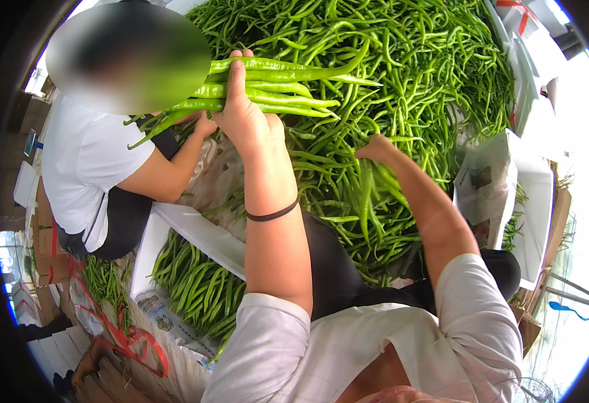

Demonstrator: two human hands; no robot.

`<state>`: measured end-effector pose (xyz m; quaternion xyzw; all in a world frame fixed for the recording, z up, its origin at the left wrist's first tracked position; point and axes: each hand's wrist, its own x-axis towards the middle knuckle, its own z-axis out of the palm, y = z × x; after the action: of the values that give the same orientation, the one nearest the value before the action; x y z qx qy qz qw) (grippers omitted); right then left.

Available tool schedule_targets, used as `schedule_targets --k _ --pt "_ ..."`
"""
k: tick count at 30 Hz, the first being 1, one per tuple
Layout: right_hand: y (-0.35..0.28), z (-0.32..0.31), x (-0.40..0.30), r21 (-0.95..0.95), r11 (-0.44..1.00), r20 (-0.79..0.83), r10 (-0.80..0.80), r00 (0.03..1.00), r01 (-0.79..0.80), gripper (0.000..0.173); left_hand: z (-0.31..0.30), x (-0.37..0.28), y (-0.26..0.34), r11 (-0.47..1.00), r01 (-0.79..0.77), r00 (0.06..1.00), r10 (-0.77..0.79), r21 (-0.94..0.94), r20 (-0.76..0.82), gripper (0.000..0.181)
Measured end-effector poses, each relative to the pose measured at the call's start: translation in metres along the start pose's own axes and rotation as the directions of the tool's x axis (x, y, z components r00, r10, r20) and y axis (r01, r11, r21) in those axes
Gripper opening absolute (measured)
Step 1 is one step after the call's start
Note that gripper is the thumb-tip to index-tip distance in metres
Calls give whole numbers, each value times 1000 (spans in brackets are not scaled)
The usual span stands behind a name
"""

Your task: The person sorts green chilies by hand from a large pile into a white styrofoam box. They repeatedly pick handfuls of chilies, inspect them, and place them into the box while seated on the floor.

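My left hand [246, 113] is raised and closed around a bunch of long green chili peppers [284, 90], which lie across its palm with their tips pointing both ways. Lower and to the right, my right hand [379, 148] grips several green chili peppers [367, 191] that hang from it. Beneath both hands spreads a large heap of green chili peppers [425, 65]. Part of the bunch at the upper left is hidden by a blurred patch.
At the lower left stands a white foam box [146, 252] lined with printed paper, holding peppers. Another white foam box [534, 221] is on the right. A person in a white shirt [98, 156] sits at the left. Red strapping [143, 347] lies on the floor.
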<state>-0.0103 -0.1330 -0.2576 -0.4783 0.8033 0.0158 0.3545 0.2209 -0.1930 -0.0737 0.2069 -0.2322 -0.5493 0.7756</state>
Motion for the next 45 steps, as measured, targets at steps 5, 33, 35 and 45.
schedule_targets --k 5,33,35,45 --pt "-20 49 14 129 971 -122 215 969 -199 51 -1 8 7 1000 10 1000 -10 24 -29 27" --pt "338 -218 -278 567 -263 -626 478 616 780 23 11 -26 -59 915 363 927 -374 176 34 37" --pt "371 -239 -315 477 -160 -663 581 473 865 21 4 -29 -73 889 403 903 -424 215 61 38" --pt "493 -219 -324 34 994 -999 34 8 106 39 16 -70 -103 758 457 855 -519 466 6 44"
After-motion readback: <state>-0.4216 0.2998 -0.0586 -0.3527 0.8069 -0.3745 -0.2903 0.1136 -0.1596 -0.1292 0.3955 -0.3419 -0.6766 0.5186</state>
